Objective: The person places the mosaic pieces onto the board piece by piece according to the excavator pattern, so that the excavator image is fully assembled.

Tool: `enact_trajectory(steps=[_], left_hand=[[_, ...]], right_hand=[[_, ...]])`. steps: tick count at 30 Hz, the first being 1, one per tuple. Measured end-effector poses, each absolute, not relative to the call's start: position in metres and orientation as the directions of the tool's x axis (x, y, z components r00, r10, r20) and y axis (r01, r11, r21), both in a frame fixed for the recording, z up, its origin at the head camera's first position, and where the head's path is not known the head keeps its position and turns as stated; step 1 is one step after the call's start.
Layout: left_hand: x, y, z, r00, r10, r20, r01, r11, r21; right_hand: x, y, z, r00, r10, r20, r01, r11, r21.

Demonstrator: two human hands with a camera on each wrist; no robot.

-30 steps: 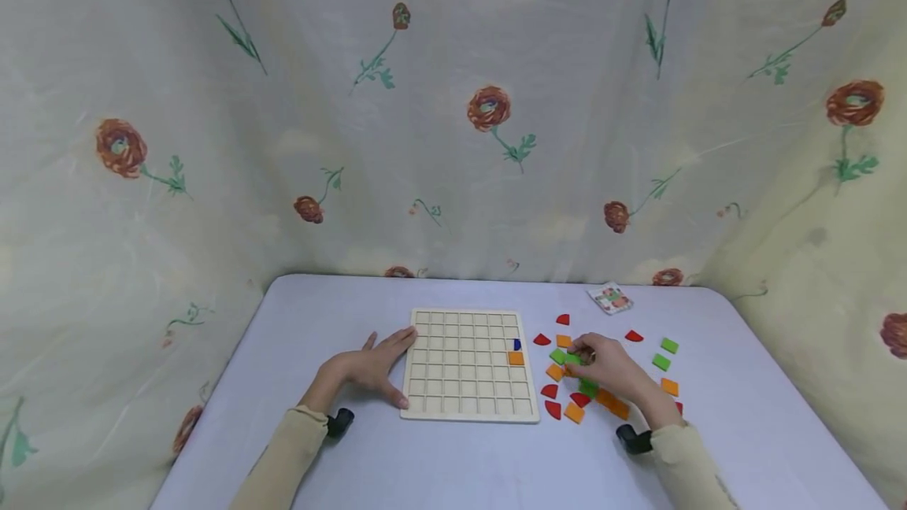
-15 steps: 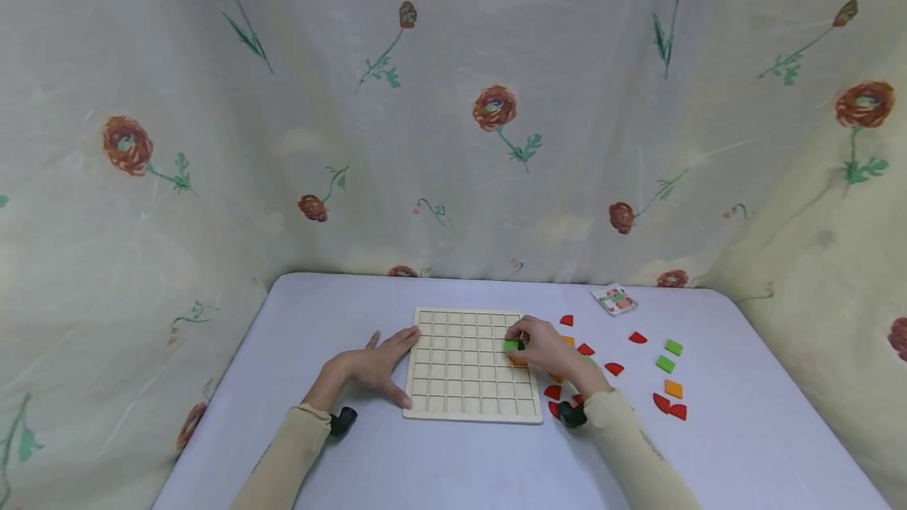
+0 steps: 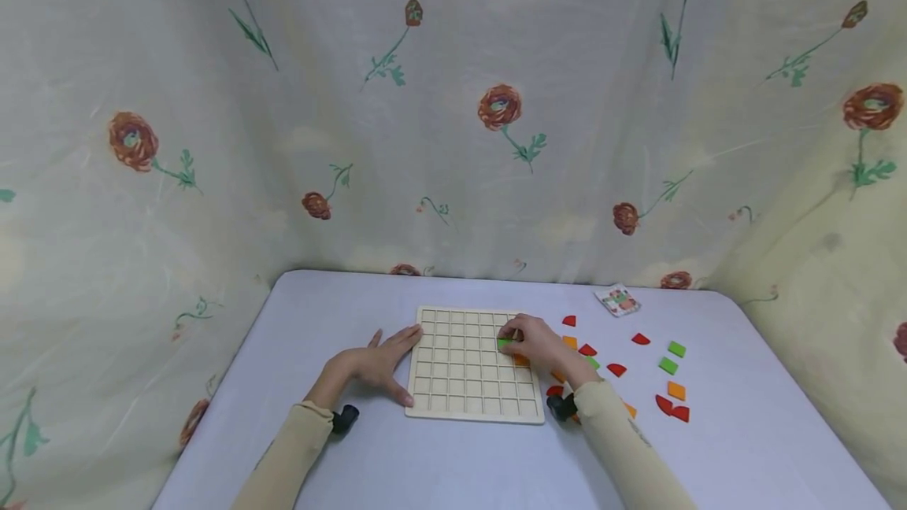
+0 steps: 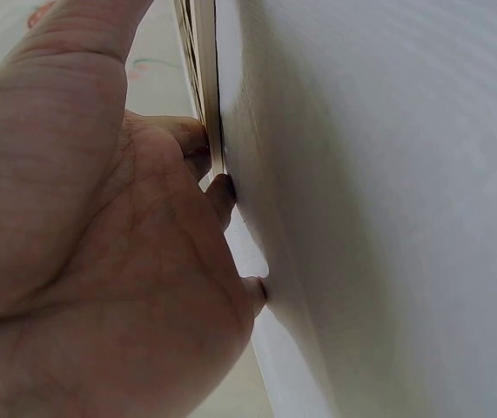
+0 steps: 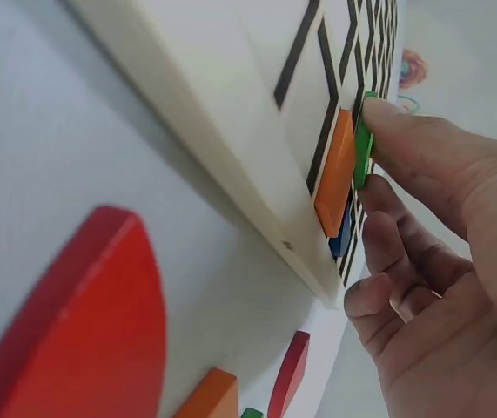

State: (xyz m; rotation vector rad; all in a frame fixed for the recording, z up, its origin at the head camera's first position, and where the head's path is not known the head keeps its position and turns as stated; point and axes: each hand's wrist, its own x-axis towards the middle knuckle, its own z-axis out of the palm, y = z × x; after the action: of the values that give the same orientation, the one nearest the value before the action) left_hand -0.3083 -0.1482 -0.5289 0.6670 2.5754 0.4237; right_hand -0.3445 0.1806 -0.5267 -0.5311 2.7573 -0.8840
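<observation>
A pale wooden board [image 3: 460, 375] with a grid of square recesses lies flat on the table. Along its left edge rests my left hand [image 3: 380, 366], fingers spread, with fingertips and thumb touching the board's side. My right hand [image 3: 536, 342] is over the board's right part, pinching a green square tile [image 3: 504, 343] between thumb and index finger. The right wrist view has the green tile [image 5: 364, 148] against the grid, beside an orange square tile [image 5: 336, 178] in a cell. A small blue piece [image 5: 342, 237] sits behind the orange one, hidden by my hand in the head view.
Right of the board lie several loose pieces: red quarter-rounds [image 3: 616, 370], green squares [image 3: 668, 365] and orange squares [image 3: 676, 391]. My right forearm covers some. A printed card [image 3: 618, 300] lies near the table's back edge. Flowered cloth [image 3: 453, 140] hangs behind the table.
My right hand has moved left from the loose pieces to the board, bringing the green tile. Some red pieces by the pile have shifted rightward. The left hand stays at the board's edge.
</observation>
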Motion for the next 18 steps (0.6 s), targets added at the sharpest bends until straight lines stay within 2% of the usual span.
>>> enact_trajectory(steps=[18], left_hand=[[-0.3083,-0.1485,-0.5287,-0.781,0.528,-0.332,0.387,0.828,0.407]], right_hand=[[-0.3509,0.1821,-0.5282,-0.930,-0.342,-0.135,-0.182,0.748,-0.639]])
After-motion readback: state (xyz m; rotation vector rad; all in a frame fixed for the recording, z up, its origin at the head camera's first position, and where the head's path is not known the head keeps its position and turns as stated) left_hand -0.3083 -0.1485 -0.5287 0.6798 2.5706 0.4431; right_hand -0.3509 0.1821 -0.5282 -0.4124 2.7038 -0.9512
